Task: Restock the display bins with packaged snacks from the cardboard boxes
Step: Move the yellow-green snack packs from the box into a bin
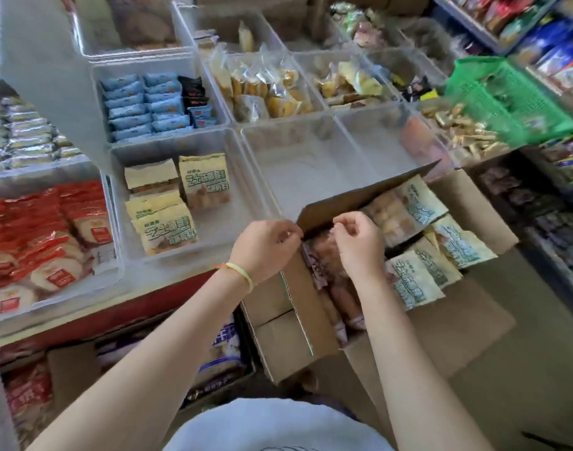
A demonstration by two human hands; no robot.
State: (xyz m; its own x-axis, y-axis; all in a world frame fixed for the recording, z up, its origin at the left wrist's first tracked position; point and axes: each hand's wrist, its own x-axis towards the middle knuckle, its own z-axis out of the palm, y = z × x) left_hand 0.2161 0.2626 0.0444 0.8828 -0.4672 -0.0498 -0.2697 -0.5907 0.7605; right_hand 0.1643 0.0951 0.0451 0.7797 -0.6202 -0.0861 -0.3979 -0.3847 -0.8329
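Two hands work at the box [288, 336]: the left hand [265, 245] pinches its flap [360, 196] at 12 o'clock; the right hand [357, 242], fingers curled, seems to hold nothing.

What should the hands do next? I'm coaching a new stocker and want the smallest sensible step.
Probably fold the cardboard flap back out of the way. The left hand pinches its corner and the right hand hovers curled over the open box, while the flap partly covers the green-and-cream packets that match the half-filled bin.

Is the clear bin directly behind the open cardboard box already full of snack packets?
No, that clear bin shows only its bare bottom.
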